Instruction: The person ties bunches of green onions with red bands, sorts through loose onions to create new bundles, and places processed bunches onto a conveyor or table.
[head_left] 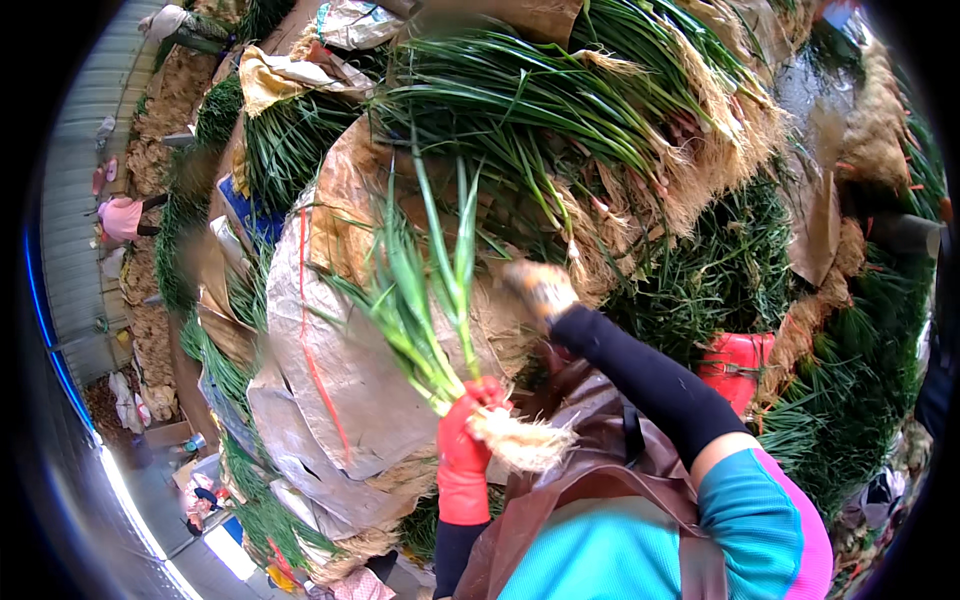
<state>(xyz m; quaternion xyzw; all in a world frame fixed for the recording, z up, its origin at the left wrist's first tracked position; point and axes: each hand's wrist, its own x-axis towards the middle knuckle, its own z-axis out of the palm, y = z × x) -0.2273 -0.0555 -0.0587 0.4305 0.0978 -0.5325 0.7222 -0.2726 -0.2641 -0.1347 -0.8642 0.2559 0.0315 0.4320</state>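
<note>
Sacking (370, 400) and heaped greens (490, 85) surround scallions (405, 315) in the left hand (463, 440).

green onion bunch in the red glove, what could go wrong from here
The left hand grips the bunch close to its roots, so the fanned-out top could flop or come apart. Those roots show in front of the brown apron, so bits might shed onto it. The right hand, blurred, appears near loose stalks of the big pile and could snag them.

Stained beige sacking (375, 420), the leafy end of a green onion heap (520, 90) across its far edge.
</note>
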